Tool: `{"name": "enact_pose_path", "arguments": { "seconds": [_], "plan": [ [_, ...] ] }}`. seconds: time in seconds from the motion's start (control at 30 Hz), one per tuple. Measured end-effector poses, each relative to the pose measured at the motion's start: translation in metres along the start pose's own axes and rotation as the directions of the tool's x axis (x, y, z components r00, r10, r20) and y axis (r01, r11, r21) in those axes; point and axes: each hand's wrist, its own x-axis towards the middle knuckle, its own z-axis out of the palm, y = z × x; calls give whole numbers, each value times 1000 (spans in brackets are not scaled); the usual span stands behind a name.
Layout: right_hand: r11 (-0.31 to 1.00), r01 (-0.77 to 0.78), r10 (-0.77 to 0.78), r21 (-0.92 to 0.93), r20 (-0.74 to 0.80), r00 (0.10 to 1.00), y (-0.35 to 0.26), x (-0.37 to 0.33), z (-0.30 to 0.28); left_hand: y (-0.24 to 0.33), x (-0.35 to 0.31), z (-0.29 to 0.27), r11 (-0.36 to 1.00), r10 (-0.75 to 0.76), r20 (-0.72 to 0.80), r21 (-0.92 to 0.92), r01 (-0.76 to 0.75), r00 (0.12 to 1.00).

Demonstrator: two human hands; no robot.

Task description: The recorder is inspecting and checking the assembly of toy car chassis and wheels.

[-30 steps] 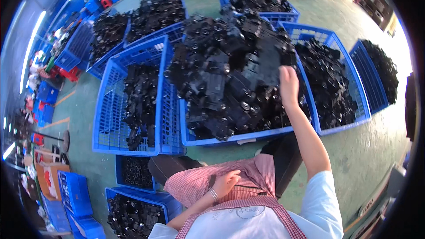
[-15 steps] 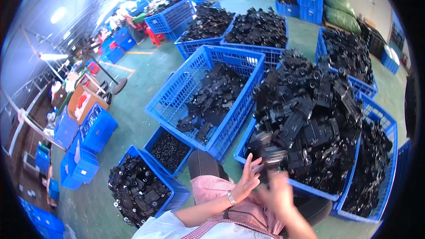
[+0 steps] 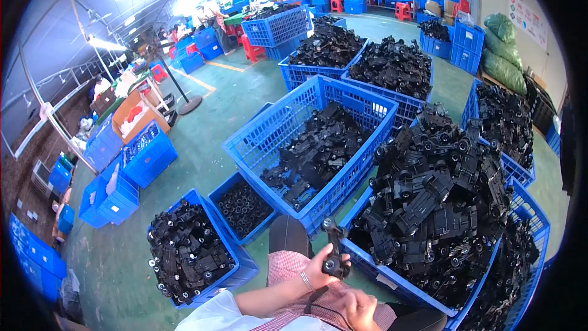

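Observation:
My left hand (image 3: 320,270) is closed around a black toy car chassis (image 3: 334,246), held upright above my lap with its wheels showing. Close by on the right, my right hand (image 3: 358,308) is apart from the chassis, its fingers curled together. Whatever may be between those fingers is too small or hidden to make out. Beside my hands stands a blue crate (image 3: 392,277) heaped high with similar black chassis (image 3: 438,187).
Ahead is a blue mesh crate (image 3: 269,175) partly filled with chassis. A bin of small black rings (image 3: 244,207) and another chassis-filled bin (image 3: 248,273) stand to the left. More full crates (image 3: 392,64) sit farther back. People work at distant tables.
The blurred chassis near the big crate's edge is now in my left hand, whose fingers have closed round it. My right hand has drawn down and its fingers have curled. The view has shifted.

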Motion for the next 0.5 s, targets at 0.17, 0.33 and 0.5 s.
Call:
{"name": "enact_pose_path", "arguments": {
  "seconds": [0.17,0.33,0.5],
  "plan": [
    [961,213,-241,-174,-161,957,-4,39,-1,13,-9,25,968,68,109,235,-92,992],
    [984,10,-43,-176,-184,982,36,9,1,0,-2,4,976,68,71,203,-81,995],
    [986,41,-85,-161,-279,957,14,28,-11,-7,-11,-3,995,-100,199,6,101,975]
  ]
}}
